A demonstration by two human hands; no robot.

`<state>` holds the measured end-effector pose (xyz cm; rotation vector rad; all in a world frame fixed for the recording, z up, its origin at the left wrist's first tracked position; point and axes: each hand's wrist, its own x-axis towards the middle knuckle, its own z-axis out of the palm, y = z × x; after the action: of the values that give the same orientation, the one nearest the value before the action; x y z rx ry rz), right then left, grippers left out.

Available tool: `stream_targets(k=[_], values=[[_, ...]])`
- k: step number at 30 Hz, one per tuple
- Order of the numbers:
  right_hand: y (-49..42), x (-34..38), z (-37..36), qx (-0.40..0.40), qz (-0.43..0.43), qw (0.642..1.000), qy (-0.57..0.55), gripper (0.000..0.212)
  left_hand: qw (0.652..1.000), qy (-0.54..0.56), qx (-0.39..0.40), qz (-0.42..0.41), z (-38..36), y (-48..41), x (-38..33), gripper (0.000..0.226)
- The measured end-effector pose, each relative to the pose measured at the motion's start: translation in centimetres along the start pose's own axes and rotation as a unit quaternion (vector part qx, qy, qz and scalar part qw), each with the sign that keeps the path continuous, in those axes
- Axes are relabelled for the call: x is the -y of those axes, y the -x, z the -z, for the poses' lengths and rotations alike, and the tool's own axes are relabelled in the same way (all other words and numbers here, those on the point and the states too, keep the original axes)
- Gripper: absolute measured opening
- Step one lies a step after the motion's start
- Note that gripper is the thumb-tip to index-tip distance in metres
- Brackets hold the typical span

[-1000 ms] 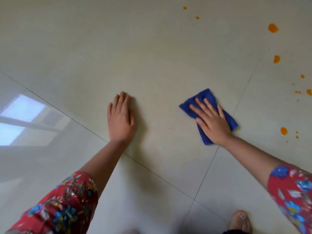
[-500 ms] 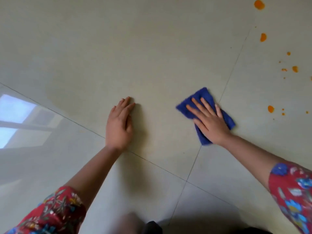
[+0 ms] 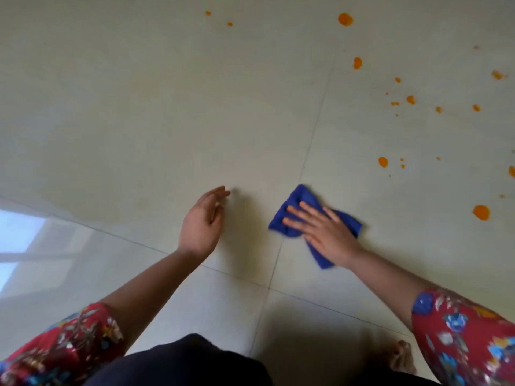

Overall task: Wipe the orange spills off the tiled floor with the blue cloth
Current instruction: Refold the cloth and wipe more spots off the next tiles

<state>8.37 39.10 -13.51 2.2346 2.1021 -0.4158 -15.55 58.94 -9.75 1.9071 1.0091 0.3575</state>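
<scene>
1. Pressing flat, fingers spread: right hand (image 3: 324, 232) on the blue cloth (image 3: 299, 200), atop a grout line of the tiled floor (image 3: 139, 107).
2. Hovering half-open, holding nothing: left hand (image 3: 202, 222).
3. Lying unwiped, well right of the cloth: orange spills (image 3: 481, 212).

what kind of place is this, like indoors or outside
Most likely indoors, a room in a home, though no walls or furniture show. The floor is large glossy pale tiles, a bright window reflection shines on it, and the person's bare foot rests there.
</scene>
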Motion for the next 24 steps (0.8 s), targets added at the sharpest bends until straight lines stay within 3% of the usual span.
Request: stream_targets(k=[2,4,5,7,10,13,19,21,24], values=[[0.0,-3.0,1.8,-0.044,-0.103,0.991,-0.079,0.048,0.999,-0.013,0.048,-0.006,-0.8,0.7,-1.8,0.033],[-0.6,-4.0,4.6,-0.107,-0.196,0.939,-0.261,0.037,0.995,-0.025,0.093,-0.014,-1.4,0.8,-4.1,0.03],[-1.1,-3.9,6.1,-0.134,-0.247,0.886,-0.368,0.033,0.993,-0.021,0.114,-0.011,-1.4,0.8,-5.1,0.029],[-0.9,-3.8,9.6,-0.168,-0.327,0.737,-0.568,0.026,0.988,-0.003,0.156,0.007,-1.4,0.5,-7.8,0.027],[0.5,-4.6,14.6,-0.13,-0.348,0.528,-0.764,0.024,0.982,0.028,0.186,0.028,-1.3,-0.3,-12.0,0.026],[3.3,-4.8,19.0,-0.135,-0.358,0.409,-0.828,0.032,0.979,0.06,0.193,0.025,-1.8,-1.3,-16.9,0.027],[7.0,-4.8,19.2,-0.154,-0.278,0.283,-0.905,0.051,0.981,0.116,0.152,0.024,-5.2,-1.9,-26.0,0.012],[7.4,-4.8,18.3,-0.184,-0.235,0.255,-0.92,0.035,0.976,0.112,0.186,0.018,-7.2,-1.3,-27.9,0.008],[8.2,-4.9,17.4,-0.197,-0.194,0.22,-0.936,0.037,0.967,0.059,0.248,0.011,-10.8,0.2,-29.3,0.017]])
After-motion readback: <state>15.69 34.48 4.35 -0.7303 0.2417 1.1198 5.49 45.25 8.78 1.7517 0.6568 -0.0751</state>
